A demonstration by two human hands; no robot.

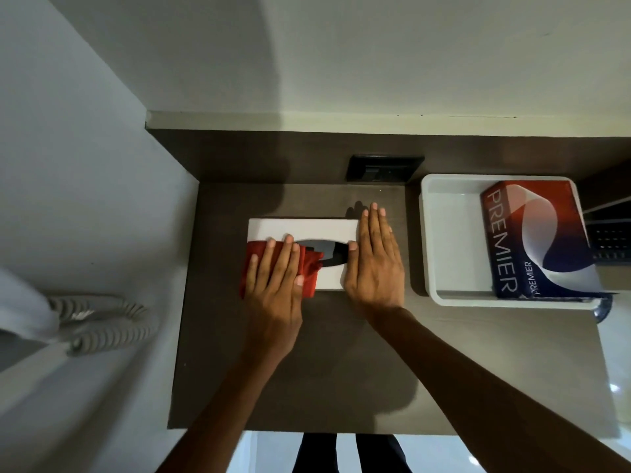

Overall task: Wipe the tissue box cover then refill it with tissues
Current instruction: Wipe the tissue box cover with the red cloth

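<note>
Two bare forearms are reaching up from the bottom of the frame over a dark brown desk (324,370). At centre frame, the left hand (273,278) is lying flat with fingers spread, pressing a red cloth (312,264) onto the left part of a white tissue box cover (300,227); it is not gripping the cloth, only holding it down under the palm and fingers. Just to the right, the right hand (374,261) is resting open and flat along the cover's right end, fingers straight and together, thumb lying at the edge of the dark oval slot (327,252), with nothing in its grasp. Right of the cover and a little apart, a white tray (444,240) is holding a red, blue and white Premier tissue pack (539,240), leaning against the tray's right side. Above the cover, a black socket panel (384,168) is sitting on the back board. At lower left, a coiled phone cord (106,322) is lying blurred.
</note>
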